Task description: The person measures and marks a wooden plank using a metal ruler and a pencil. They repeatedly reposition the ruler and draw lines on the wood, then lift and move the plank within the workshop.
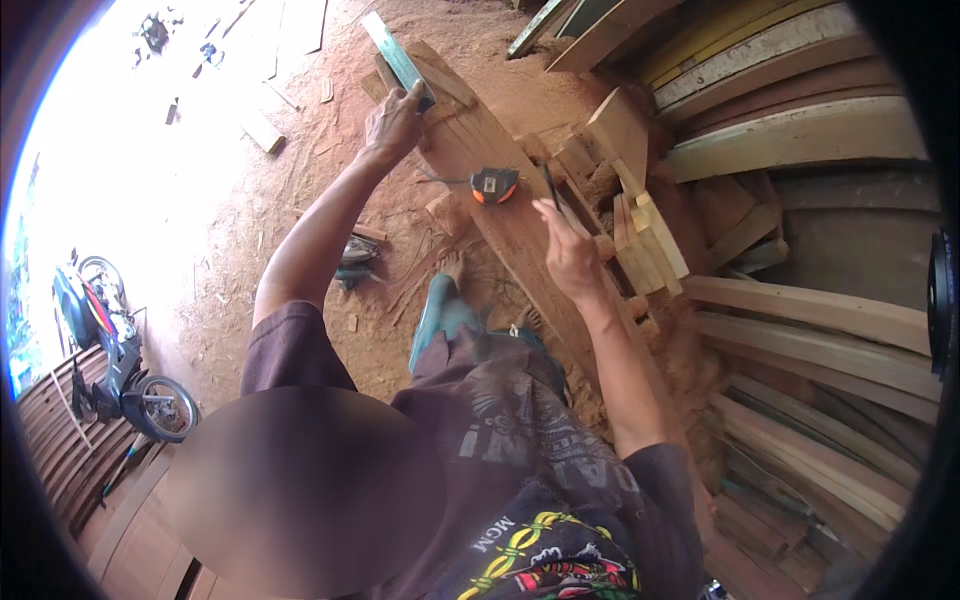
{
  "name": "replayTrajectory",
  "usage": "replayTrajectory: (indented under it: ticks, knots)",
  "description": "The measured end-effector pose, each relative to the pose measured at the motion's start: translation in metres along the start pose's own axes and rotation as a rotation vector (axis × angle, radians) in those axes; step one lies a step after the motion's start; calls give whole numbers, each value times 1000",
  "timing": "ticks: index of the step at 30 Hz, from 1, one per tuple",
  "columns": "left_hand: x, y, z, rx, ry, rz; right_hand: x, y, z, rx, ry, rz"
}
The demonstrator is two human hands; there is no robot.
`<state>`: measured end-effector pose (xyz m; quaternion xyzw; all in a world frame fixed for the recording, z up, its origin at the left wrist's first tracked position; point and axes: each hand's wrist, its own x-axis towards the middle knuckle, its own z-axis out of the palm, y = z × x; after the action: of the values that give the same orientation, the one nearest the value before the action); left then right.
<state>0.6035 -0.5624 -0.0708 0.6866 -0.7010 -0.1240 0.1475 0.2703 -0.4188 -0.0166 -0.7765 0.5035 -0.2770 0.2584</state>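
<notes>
Woodworking shop: stacked planks [810,307], offcuts [619,127]

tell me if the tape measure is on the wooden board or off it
On: the tape measure sits on the wooden board, bare wood showing around it.

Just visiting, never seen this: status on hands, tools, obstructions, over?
Left hand gripping flat metal tool. Right hand holding slim dark tool. Tape measure on plank between hands, possibly in the way.
</notes>
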Motion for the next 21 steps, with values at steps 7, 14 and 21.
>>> replayTrajectory:
  ticks: [7,14,21]
  knots:
    - [15,-7,17,97,-49,15,112,4,73,-43,-165,-44]
    - [26,-20,21,0,-18,4,151,8,105,-58,-268,26]
    - [22,-42,30,-195,56,51,75,8,55,-263,-349,53]
